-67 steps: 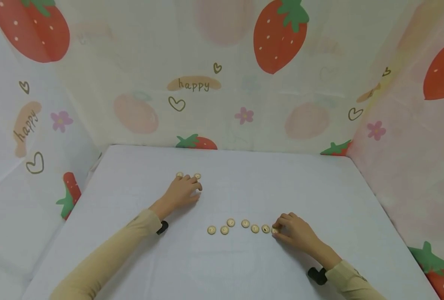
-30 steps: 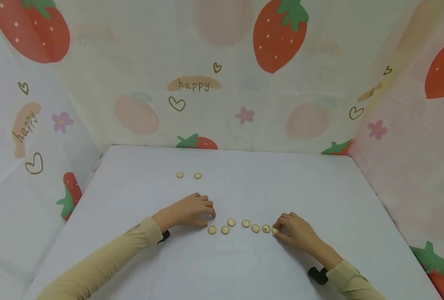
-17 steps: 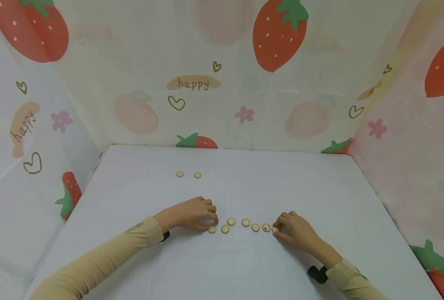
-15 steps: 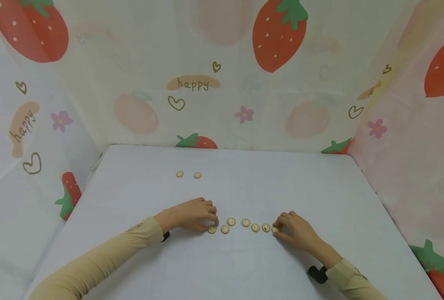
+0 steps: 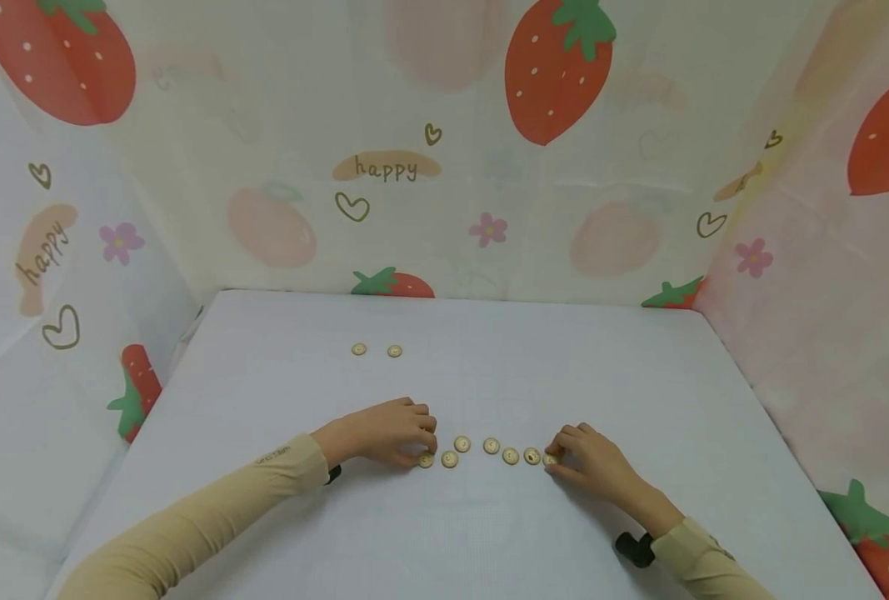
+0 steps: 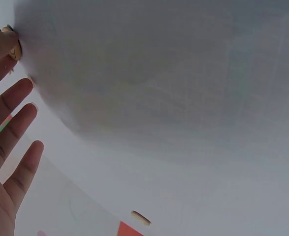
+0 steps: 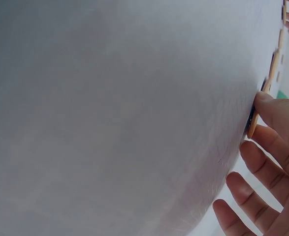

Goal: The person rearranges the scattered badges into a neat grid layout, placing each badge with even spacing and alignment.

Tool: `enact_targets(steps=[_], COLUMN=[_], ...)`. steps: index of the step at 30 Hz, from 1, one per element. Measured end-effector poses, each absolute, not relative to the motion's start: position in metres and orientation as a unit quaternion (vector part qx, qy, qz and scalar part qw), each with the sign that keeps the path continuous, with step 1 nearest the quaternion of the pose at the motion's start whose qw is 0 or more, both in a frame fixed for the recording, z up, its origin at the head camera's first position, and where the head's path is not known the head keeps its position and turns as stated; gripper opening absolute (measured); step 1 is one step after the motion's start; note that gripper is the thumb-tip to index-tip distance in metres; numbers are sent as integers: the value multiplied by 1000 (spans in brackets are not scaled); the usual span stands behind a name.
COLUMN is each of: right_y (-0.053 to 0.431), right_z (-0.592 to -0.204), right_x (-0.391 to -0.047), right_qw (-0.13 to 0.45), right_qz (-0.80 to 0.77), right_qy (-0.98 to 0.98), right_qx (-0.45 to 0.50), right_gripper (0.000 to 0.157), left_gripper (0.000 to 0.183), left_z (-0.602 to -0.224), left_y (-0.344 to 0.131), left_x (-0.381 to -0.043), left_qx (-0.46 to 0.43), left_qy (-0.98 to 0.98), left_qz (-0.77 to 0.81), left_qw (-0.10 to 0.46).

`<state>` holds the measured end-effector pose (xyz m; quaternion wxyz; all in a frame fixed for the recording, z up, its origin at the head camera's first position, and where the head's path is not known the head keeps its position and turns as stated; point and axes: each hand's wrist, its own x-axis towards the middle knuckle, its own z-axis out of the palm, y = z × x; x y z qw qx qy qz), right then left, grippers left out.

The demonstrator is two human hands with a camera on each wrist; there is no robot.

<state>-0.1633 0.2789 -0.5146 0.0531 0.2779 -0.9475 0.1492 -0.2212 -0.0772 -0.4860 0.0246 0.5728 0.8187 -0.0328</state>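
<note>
Small, round, pale wooden discs with a raised rim lie on the white table; their markings are too small to read. With thumb and index finger, my left hand pinches the leftmost wooden disc of the near, uneven row. That disc shows between thumb and finger in the left wrist view, the other fingers spread. At the row's right end my right hand pinches another wooden disc, partly covered by the fingertips. Between the hands lie several more discs, among them one near the middle.
Two further discs, a left one and a right one, lie apart near the back of the white table. Strawberry-printed cloth hangs along the back and both sides.
My left hand has come from beside the two far discs toward me, to the near row's left end, and now pinches the leftmost disc there. The right hand has stayed in place.
</note>
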Motion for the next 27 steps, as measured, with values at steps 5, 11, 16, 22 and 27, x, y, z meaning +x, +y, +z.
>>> enact_targets(steps=[5, 11, 16, 22, 27], right_y=[280, 279, 280, 280, 279], right_z=[-516, -517, -517, -515, -515], right_x=[-163, -163, -163, -162, -162], right_qw=[52, 54, 56, 60, 58], right_qz=[151, 149, 150, 150, 148], right_qy=[-948, -947, -946, -946, -947], right_qx=[276, 280, 281, 282, 278], right_gripper=[18, 18, 18, 18, 19], left_gripper=[16, 15, 18, 18, 18], left_z=[-488, -491, -490, -492, -494], left_y=[-77, -77, -79, -82, -84], left_x=[-221, -221, -223, -229, -235], left_qx=[585, 590, 573, 565, 549], left_qy=[811, 806, 817, 822, 833], left_qz=[-29, -45, -53, -36, -30], left_qw=[4, -20, -31, -53, -63])
